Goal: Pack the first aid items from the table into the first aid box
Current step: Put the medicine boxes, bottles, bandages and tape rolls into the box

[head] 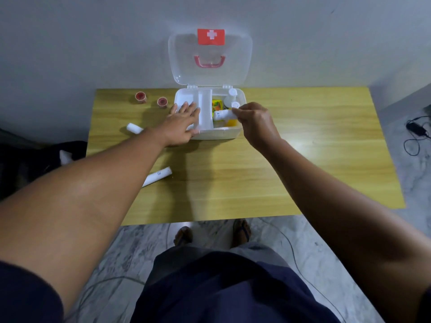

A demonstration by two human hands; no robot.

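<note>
On the far left of the table (303, 159) sit two red tape rolls (140, 97), light and stiff, so pinch them by the rim. The two gauze rolls (157, 176) nearer you are probably soft and light; take them around the middle. Your left hand (180, 123) lies open and flat, fingers spread on the first aid box (219, 134) near its left corner, grasping nothing. Your right hand (254, 122) pinches a white roll (224, 114) by its end over the box's right compartment, wrist bent down.
</note>
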